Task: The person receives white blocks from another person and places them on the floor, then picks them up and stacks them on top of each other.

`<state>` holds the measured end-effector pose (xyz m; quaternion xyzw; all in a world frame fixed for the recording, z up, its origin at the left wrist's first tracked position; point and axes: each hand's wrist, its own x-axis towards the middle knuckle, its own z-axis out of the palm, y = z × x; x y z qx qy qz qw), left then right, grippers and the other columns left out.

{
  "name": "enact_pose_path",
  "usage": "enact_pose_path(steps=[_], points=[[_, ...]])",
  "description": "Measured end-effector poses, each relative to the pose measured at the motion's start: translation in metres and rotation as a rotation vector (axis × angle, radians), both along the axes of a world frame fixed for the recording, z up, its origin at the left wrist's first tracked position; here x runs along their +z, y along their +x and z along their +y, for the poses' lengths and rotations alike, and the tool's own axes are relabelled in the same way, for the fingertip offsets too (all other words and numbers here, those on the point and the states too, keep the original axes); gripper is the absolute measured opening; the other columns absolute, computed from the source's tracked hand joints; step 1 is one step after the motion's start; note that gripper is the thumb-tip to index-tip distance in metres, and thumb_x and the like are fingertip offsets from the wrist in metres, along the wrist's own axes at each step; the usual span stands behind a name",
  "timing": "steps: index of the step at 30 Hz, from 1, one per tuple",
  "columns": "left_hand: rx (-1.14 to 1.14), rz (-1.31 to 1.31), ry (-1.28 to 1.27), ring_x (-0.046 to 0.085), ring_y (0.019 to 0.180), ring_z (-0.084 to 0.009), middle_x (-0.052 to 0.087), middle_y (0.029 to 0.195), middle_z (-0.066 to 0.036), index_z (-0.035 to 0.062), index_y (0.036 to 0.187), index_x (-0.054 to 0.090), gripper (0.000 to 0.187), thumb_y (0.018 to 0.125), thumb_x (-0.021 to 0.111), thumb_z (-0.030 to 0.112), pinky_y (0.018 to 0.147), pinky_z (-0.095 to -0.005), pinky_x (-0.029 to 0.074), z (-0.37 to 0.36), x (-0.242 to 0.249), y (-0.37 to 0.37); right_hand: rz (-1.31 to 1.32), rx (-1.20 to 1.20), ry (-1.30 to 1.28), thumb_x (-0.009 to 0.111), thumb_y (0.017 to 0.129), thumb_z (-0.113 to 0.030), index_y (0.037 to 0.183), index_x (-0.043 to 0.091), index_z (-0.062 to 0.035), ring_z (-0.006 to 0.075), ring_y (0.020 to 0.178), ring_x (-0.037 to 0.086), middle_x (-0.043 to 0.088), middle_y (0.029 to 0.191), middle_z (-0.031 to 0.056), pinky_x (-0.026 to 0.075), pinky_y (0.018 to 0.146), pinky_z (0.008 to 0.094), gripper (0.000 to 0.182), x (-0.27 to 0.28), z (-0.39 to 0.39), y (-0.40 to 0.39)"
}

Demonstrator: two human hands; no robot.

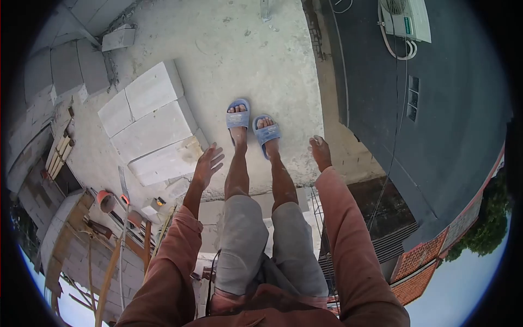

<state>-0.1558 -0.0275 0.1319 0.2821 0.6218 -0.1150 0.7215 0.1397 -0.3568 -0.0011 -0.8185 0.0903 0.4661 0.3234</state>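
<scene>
My left hand (pixel 208 163) is open, fingers spread, with nothing in it. It hangs beside the near end of a stack of pale blocks (pixel 152 128). My right hand (pixel 320 152) is over the right edge of the concrete floor (pixel 272 65); its fingers are curled, and whether they hold anything is too small to tell. Between the hands my feet stand on the floor in blue sandals (pixel 238 117).
A grey wall (pixel 436 131) with an outdoor air-conditioning unit (pixel 411 19) is at the right, beyond a gap. Orange buckets (pixel 106 201), wooden poles and block walls stand at the lower left. Tiled roofs (pixel 417 261) lie at the lower right.
</scene>
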Motion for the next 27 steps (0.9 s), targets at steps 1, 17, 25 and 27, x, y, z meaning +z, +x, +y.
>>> enact_pose_path(steps=[1, 17, 25, 27], points=[[-0.075, 0.007, -0.028, 0.042, 0.143, -0.0328, 0.04, 0.157, -0.018, 0.0071, 0.158, 0.029, 0.075, 0.103, 0.048, 0.055, 0.118, -0.0462, 0.033, 0.0, 0.003, 0.012, -0.037, 0.058, -0.022, 0.062, 0.092, -0.038, 0.134, 0.059, 0.0, 0.0247, 0.088, 0.074, 0.072, 0.11, 0.0199, 0.055, 0.085, 0.0359, 0.056, -0.01, -0.018, -0.002], [-0.768, 0.161, 0.083, 0.046, 0.139, -0.0317, 0.047, 0.152, -0.019, 0.0088, 0.155, 0.035, 0.067, 0.103, 0.049, 0.048, 0.114, -0.0453, 0.036, 0.112, -0.016, 0.158, 0.089, -0.646, -0.097, 0.064, 0.092, -0.039, 0.134, 0.059, -0.0004, 0.0268, 0.091, 0.075, 0.07, 0.116, 0.0241, 0.055, 0.084, 0.0355, 0.058, 0.028, -0.08, -0.085], [-0.924, 0.159, 0.156, 0.047, 0.139, -0.032, 0.048, 0.15, -0.019, 0.0095, 0.154, 0.038, 0.061, 0.105, 0.046, 0.046, 0.114, -0.0461, 0.036, 0.045, -0.014, 0.202, 0.033, -0.571, -0.052, 0.061, 0.09, -0.044, 0.127, 0.064, -0.0049, 0.0419, 0.103, 0.069, 0.069, 0.116, 0.0252, 0.053, 0.091, 0.0433, 0.054, -0.014, -0.104, -0.073], [-0.927, 0.144, 0.151, 0.047, 0.138, -0.032, 0.048, 0.15, -0.019, 0.0097, 0.153, 0.039, 0.06, 0.105, 0.046, 0.045, 0.114, -0.0457, 0.035, 0.005, -0.019, 0.211, -0.002, -0.691, 0.041, 0.061, 0.09, -0.045, 0.126, 0.064, -0.0044, 0.0407, 0.101, 0.069, 0.07, 0.114, 0.0251, 0.053, 0.09, 0.0432, 0.054, -0.038, -0.109, -0.075]])
